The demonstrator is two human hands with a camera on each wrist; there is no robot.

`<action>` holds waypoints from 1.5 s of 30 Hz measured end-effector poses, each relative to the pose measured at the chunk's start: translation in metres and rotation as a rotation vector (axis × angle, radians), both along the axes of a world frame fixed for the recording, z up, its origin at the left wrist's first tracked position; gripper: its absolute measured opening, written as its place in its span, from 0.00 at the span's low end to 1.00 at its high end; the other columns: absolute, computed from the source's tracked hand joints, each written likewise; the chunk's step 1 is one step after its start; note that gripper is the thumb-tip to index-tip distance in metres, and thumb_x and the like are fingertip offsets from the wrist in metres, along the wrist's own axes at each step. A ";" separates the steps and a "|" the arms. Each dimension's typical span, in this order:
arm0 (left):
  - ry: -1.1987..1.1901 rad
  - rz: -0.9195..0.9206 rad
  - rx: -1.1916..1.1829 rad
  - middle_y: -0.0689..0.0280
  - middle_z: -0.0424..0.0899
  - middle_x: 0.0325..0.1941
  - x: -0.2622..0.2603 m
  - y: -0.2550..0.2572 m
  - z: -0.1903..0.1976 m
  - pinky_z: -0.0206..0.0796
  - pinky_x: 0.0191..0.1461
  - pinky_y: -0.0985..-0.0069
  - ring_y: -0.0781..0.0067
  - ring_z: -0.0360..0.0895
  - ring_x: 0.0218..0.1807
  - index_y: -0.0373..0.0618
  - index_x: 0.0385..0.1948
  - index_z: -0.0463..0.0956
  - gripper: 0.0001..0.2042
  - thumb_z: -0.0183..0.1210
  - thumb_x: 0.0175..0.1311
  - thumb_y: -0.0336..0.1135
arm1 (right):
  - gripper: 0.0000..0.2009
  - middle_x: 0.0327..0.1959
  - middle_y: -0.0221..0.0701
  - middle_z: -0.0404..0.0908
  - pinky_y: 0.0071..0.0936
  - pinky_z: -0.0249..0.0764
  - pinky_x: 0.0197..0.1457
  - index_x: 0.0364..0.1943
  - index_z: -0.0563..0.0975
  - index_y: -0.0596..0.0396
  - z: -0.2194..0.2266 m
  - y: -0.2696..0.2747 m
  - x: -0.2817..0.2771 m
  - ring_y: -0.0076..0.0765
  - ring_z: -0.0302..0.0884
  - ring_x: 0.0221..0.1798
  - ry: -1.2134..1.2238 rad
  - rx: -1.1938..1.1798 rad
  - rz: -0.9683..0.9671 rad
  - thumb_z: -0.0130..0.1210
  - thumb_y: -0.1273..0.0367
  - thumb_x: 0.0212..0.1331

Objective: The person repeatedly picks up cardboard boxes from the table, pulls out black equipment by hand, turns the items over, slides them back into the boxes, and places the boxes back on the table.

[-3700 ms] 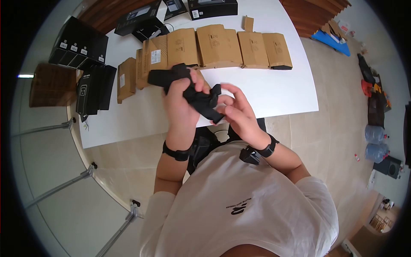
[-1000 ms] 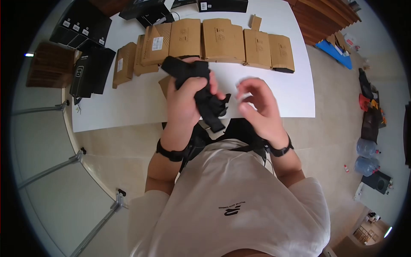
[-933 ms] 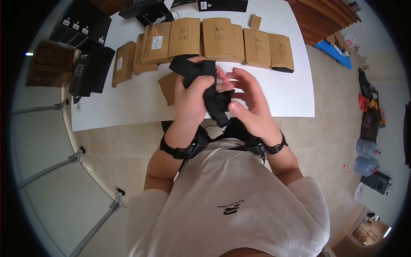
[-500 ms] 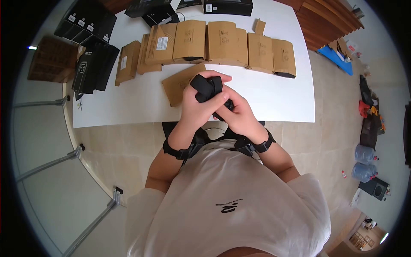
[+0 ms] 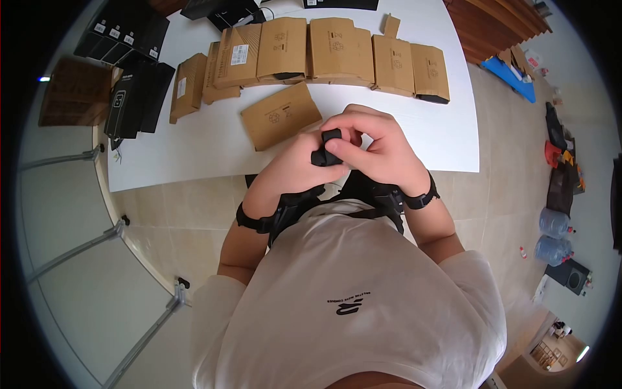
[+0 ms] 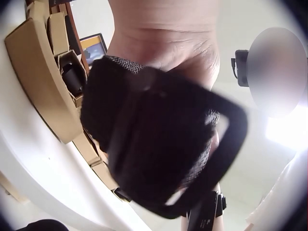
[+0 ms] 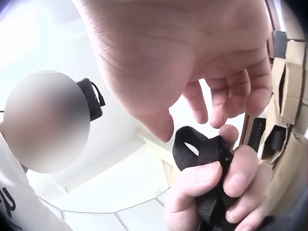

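Observation:
A black webbing strap (image 5: pixel 319 157) is bundled in my left hand (image 5: pixel 291 165), fingers and thumb curled round it. In the right wrist view the left thumb presses on the strap (image 7: pixel 210 156), and a folded loop sticks out above the grip. Just over that loop my right hand (image 7: pixel 187 53) hangs with bent fingers, a gap showing between thumb and strap. From the head, the right hand (image 5: pixel 383 148) overlaps the bundle's right side. Dark mesh material with a slotted black frame (image 6: pixel 159 134) fills the left wrist view, blurred, hiding most left fingers.
A flat cardboard box (image 5: pixel 282 117) lies on the white table (image 5: pixel 421 136) just beyond the hands. Behind it stands a row of cardboard boxes (image 5: pixel 337 48). Black boxes (image 5: pixel 139 100) are stacked at the left, with others along the back edge.
The right hand, clasped against the left half a second ago, now sits a little higher with its fingers spread apart. Less of the strap hangs out than one second ago; it is bundled smaller.

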State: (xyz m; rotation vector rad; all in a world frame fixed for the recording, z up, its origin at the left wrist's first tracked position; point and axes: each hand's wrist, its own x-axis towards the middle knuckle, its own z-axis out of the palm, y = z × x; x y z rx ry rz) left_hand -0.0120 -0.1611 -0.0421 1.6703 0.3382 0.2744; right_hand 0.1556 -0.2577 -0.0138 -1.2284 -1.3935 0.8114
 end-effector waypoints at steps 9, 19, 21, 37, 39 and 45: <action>0.027 -0.030 -0.359 0.66 0.82 0.34 -0.012 0.007 0.005 0.70 0.35 0.80 0.80 0.76 0.33 0.36 0.51 0.73 0.21 0.63 0.53 0.23 | 0.05 0.24 0.20 0.78 0.14 0.63 0.29 0.40 0.80 0.59 -0.014 0.004 -0.001 0.10 0.67 0.26 0.263 -0.088 -0.124 0.60 0.75 0.61; -0.391 0.408 -0.514 0.57 0.80 0.43 0.008 0.005 -0.016 0.71 0.51 0.72 0.69 0.78 0.44 0.37 0.44 0.74 0.17 0.60 0.49 0.26 | 0.05 0.27 0.23 0.78 0.15 0.65 0.28 0.35 0.77 0.57 -0.037 0.007 -0.037 0.13 0.66 0.24 0.251 0.015 -0.276 0.61 0.77 0.57; -0.505 0.361 -0.542 0.54 0.79 0.50 0.012 0.000 -0.013 0.66 0.62 0.66 0.64 0.75 0.56 0.39 0.44 0.72 0.17 0.62 0.51 0.28 | 0.06 0.28 0.24 0.77 0.16 0.66 0.29 0.35 0.78 0.56 -0.036 0.007 -0.037 0.15 0.66 0.25 0.157 0.056 -0.312 0.63 0.76 0.56; -0.542 0.531 0.490 0.41 0.72 0.63 0.031 -0.001 -0.014 0.54 0.69 0.56 0.48 0.66 0.66 0.39 0.34 0.69 0.09 0.58 0.61 0.33 | 0.20 0.49 0.32 0.75 0.25 0.66 0.59 0.54 0.71 0.61 -0.045 0.012 -0.048 0.28 0.71 0.53 0.662 -0.083 -0.158 0.38 0.58 0.75; -0.523 0.540 0.558 0.44 0.72 0.64 0.030 0.002 -0.018 0.56 0.67 0.56 0.47 0.67 0.64 0.39 0.36 0.70 0.11 0.61 0.61 0.35 | 0.19 0.47 0.30 0.77 0.22 0.69 0.56 0.54 0.73 0.61 -0.040 0.017 -0.042 0.24 0.72 0.50 0.859 -0.174 -0.103 0.40 0.60 0.75; -0.410 0.487 0.657 0.45 0.67 0.66 0.022 0.010 -0.025 0.56 0.67 0.56 0.45 0.66 0.64 0.38 0.41 0.71 0.20 0.59 0.66 0.49 | 0.18 0.49 0.28 0.78 0.22 0.71 0.56 0.59 0.72 0.60 -0.046 0.014 -0.029 0.21 0.74 0.50 0.896 -0.254 0.006 0.43 0.62 0.75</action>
